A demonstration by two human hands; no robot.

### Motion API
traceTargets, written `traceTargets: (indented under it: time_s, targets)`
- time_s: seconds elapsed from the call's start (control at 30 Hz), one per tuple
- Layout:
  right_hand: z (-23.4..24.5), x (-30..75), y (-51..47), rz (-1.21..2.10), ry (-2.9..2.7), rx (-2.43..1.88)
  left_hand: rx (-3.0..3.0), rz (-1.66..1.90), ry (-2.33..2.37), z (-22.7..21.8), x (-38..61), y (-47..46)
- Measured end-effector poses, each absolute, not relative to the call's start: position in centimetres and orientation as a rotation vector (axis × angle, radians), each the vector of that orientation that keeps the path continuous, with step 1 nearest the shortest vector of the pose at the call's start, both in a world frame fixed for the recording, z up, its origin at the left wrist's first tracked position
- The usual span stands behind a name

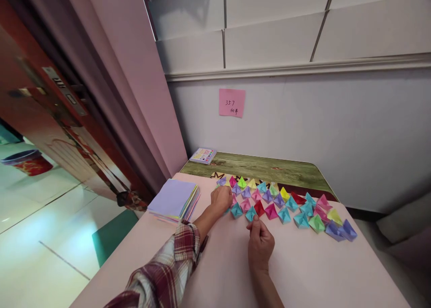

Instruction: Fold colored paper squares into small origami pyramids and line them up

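Note:
Rows of small folded paper boats in many colours, among them a magenta paper boat (271, 211), spread over the pink tabletop (303, 272). My left hand (222, 198), in a plaid sleeve, is closed at the left end of the rows. Its fingertips are hidden, so what it grips cannot be made out; a bit of teal paper shows beside it. Just in front of a turquoise paper boat (251, 214), my right hand (261, 245) is curled with the thumb on top. I see nothing in it, and cannot tell whether the thumb touches that boat.
A stack of coloured paper sheets (173, 198), lavender on top, lies at the table's left. Behind are a green wood-patterned surface (266, 165) with a small packet (202, 155), and the wall with a pink note (232, 103). A door (67, 101) stands at left.

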State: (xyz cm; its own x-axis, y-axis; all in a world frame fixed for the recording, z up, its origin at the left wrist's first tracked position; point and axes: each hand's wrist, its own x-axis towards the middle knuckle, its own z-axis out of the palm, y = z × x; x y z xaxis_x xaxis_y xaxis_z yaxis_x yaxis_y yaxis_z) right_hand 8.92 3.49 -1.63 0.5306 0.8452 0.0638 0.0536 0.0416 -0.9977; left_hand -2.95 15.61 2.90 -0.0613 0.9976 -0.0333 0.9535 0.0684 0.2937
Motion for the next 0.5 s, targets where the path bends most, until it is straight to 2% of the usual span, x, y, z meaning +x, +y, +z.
traceTargets:
  time_s: [0.23,0.5]
  targets:
    - [-1.16,9.03,3.48,0.74,-0.872,-1.427,1.915,0.353,2.223,2.62,-3.94,16.07]
    - [-1.12,9.0,3.44,0.73,-0.921,-1.451,1.89,0.629,2.208,2.64,-4.11,16.13]
